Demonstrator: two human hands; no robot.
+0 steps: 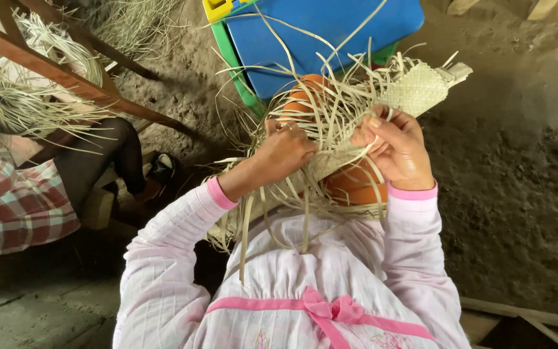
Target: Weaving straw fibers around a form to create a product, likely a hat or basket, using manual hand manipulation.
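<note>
A blue plastic stool [321, 39] is standing on the dirt floor [518, 181]. Just below it, a pale woven straw strip [414, 87] is lying across the person's lap. The left hand [285, 150] and right hand [395, 148] are both gripping its loose strands [330, 113].

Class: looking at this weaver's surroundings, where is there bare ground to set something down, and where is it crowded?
Bare dirt floor lies open right of the right hand, up to the wooden slats. Crowded: the woven strip and loose straw strands around the left hand, the blue plastic stool ahead, and another person's leg at left.
</note>
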